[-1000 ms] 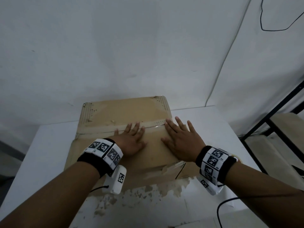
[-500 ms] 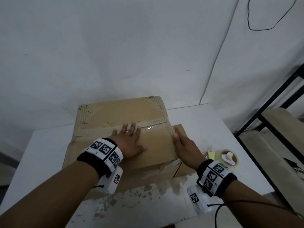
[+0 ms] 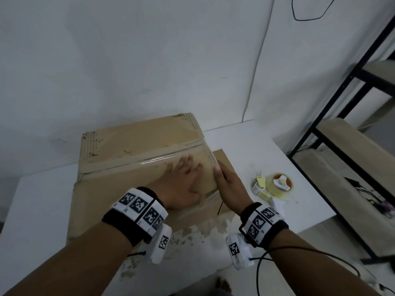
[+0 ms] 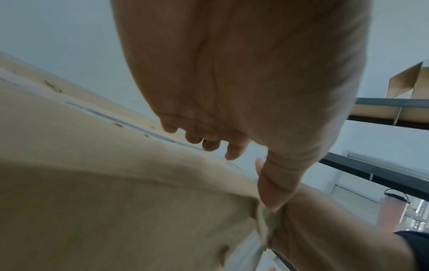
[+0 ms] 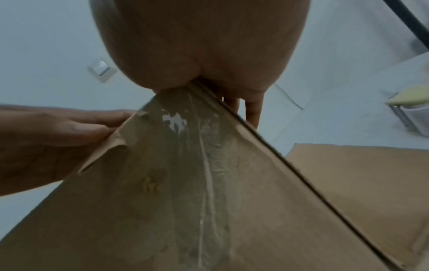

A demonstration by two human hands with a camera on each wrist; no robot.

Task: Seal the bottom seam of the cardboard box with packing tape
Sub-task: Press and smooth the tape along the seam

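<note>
A worn cardboard box [image 3: 139, 137] lies on a white table [image 3: 42, 189], with a clear strip of packing tape [image 3: 149, 162] along its seam. My left hand [image 3: 186, 180] presses flat on the box top near the seam's right end, fingers straight [image 4: 209, 143]. My right hand [image 3: 226, 180] lies along the box's right edge, its fingers [image 5: 252, 113] reaching down the side. The right wrist view shows the taped side face [image 5: 197, 183] of the box and my left hand [image 5: 46, 137] above it. Neither hand holds the yellow tape dispenser [image 3: 275, 184], which sits on the table right of the box.
A loose cardboard flap [image 3: 224, 157] sticks out under my right hand. A black metal rack with wooden shelves [image 3: 342, 133] stands to the right of the table. The table's near edge has peeled paint [image 3: 192, 236]. A white wall rises right behind the box.
My left hand slid right along the seam toward the box's right edge. My right hand left the box top and went to the right edge and side. The tape dispenser came into view.
</note>
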